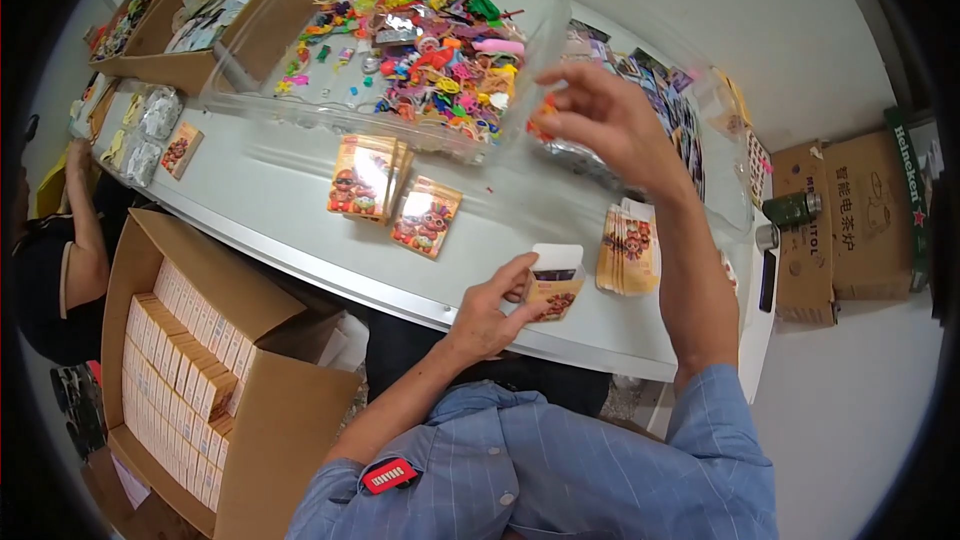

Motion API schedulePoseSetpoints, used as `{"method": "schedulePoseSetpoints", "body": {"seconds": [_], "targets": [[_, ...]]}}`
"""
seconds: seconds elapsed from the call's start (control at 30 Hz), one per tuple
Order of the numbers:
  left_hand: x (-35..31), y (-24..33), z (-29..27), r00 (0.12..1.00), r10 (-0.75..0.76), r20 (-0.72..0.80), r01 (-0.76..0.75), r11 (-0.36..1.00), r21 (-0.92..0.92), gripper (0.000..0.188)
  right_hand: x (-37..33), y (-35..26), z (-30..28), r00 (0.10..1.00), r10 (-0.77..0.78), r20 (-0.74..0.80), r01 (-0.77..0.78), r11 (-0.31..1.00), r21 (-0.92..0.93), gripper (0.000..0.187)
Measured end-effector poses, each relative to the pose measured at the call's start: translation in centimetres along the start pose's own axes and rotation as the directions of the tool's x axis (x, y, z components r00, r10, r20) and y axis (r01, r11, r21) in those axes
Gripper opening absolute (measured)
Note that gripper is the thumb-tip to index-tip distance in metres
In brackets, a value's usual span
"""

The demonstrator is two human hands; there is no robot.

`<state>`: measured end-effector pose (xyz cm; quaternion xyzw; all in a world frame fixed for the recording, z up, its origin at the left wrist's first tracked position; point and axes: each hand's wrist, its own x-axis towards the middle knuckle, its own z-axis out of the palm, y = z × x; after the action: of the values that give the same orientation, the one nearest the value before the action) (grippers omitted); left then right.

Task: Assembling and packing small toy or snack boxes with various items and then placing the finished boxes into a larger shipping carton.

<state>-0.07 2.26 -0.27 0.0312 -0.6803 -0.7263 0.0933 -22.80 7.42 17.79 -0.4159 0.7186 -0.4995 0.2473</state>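
Observation:
My left hand is closed around a small yellow-orange printed box. The box's white top flap stands up, and something dark shows inside its mouth. My right hand is raised at the right end of a clear plastic bin full of colourful small toys. Its thumb and fingers pinch a small orange-red toy, too small to name further. Two groups of similar boxes lie in front of the bin: a stack and a box leaning beside it. Flat cartons stand bunched right of my left hand.
A large cardboard carton packed with rows of boxes stands left, below the table edge. Another clear bin holds shiny packets and cards. Cardboard trays sit far left, near a co-worker's arm. A green bottle stands right.

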Motion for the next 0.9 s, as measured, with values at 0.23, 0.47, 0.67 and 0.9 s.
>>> {"method": "schedulePoseSetpoints", "body": {"seconds": [0.23, 0.47, 0.67, 0.9], "targets": [[-0.1, -0.3, 0.1, 0.998, 0.057, -0.013, -0.057, 0.998, 0.036, 0.07, -12.9, 2.7, 3.0, 0.995, -0.03, -0.1, 0.008, 0.978, -0.21, 0.017], [-0.1, -0.1, 0.2, 0.998, 0.07, -0.002, -0.07, 0.994, 0.088, 0.07, -14.8, 3.9, 3.0, 0.992, -0.121, -0.021, 0.102, 0.906, -0.411, 0.016], [-0.4, -0.4, 0.1, 0.998, 0.059, 0.003, -0.059, 0.997, 0.053, 0.07, -14.5, 2.8, 2.3, 0.985, 0.161, -0.064, -0.169, 0.975, -0.147, 0.01], [-0.2, -0.2, 0.0, 0.996, 0.085, 0.017, -0.085, 0.995, 0.055, 0.07, -13.6, 3.9, 1.2, 0.989, 0.125, 0.076, -0.118, 0.989, -0.091, 0.012]]}}
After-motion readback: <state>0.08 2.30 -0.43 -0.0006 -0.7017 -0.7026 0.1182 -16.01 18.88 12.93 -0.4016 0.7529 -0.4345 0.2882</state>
